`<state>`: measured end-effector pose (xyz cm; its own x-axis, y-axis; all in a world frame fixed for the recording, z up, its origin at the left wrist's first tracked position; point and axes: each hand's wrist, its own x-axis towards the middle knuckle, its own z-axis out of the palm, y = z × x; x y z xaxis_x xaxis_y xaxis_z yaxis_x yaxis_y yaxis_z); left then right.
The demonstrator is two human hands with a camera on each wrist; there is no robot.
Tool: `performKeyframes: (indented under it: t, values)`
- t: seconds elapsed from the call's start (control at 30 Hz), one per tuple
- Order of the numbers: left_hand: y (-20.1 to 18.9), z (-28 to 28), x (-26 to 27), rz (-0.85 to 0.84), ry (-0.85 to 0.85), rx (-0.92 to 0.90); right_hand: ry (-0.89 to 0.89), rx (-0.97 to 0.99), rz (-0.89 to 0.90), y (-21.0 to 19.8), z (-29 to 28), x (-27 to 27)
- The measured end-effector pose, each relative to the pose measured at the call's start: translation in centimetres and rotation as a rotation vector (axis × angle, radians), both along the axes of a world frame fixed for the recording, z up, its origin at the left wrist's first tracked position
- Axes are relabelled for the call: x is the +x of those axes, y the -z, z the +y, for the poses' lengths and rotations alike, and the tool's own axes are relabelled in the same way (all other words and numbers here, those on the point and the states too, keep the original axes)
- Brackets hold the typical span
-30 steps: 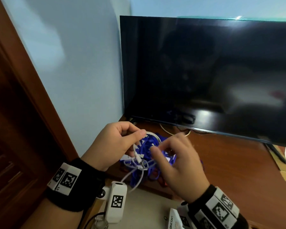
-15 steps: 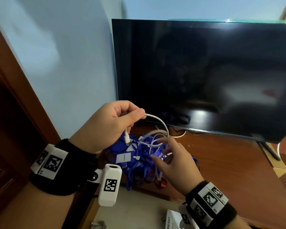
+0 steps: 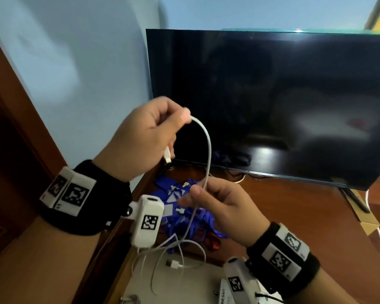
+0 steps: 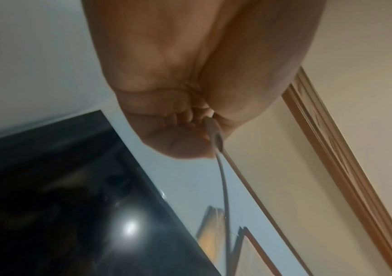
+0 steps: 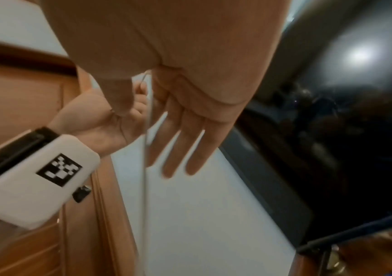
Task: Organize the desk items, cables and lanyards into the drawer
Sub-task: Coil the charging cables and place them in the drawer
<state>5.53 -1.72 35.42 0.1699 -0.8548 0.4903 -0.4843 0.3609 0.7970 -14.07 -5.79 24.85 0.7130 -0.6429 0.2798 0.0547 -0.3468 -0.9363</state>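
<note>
While the left hand [image 3: 140, 137] is raised in front of the dark TV screen [image 3: 272, 102], its thumb and forefinger are pinched together on a white charging cable [image 3: 207, 148] close to one end, so the small plug [image 3: 167, 155] dangles free below the knuckles. Held that high, the cable hangs in 1 clear arch and drops straight down, which reads as a way to pull it out of the tangle and find its length.

Lower, just in front of the TV's bottom edge, the right hand [image 3: 219, 207] meets the falling strand. The head view shows thumb and forefinger closed lightly round it; the right wrist view shows the other 3 fingers [image 5: 185, 145] straight and spread, with the cable [image 5: 146, 142] running past them. That looks like a loose guiding hold, letting the cable slide through rather than clamping it.

Below the right hand the cable trails in slack loops, its USB plug [image 3: 173, 264] lying over a pale surface in front of the TV; whether that is the drawer floor I cannot tell. A heap of blue lanyards [image 3: 180, 202] with white clips sits on the wooden desk [image 3: 294, 216] directly under the TV, behind the hands, not yet sorted. My judgement: the cable is being straightened for coiling.
</note>
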Motion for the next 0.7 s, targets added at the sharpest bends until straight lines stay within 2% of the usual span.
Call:
performKeyframes:
  t: [0.1,0.2,0.4,0.43,0.5,0.53,0.6,0.67,0.7]
  values:
    - [-1.4,-0.9,3.0,0.136,-0.156,-0.083,0.072,0.12,-0.05,0.6,-1.0,-1.2]
    - [-1.3,-0.8,6.7,0.126,-0.288,-0.074,0.206,0.026,0.056,1.8,-2.6,-3.8]
    - [2.9,-1.3,8.9,-0.161,-0.524,0.09,0.235,-0.133,0.406,1.4,-3.9,-7.4]
    - [4.0,-1.5,8.9,-0.237,-0.553,0.147,0.25,-0.166,0.4,1.2,-4.0,-7.5]
    - [6.1,-1.9,8.3,-0.499,-0.581,0.286,0.268,-0.194,0.32,0.6,-3.8,-7.4]
    - [7.0,-2.1,7.5,-0.627,-0.553,0.345,0.276,-0.195,0.28,0.2,-3.7,-7.2]
    - [8.8,-2.7,4.9,-0.705,-0.359,0.32,0.281,-0.216,0.235,-0.4,-3.4,-6.4]
    - [9.3,-2.5,1.1,-0.632,-0.084,0.246,0.285,-0.244,0.211,-1.0,-3.0,-5.5]
    - [8.9,-2.2,-1.1,-0.544,0.048,0.24,0.287,-0.245,0.196,-1.2,-3.0,-5.1]
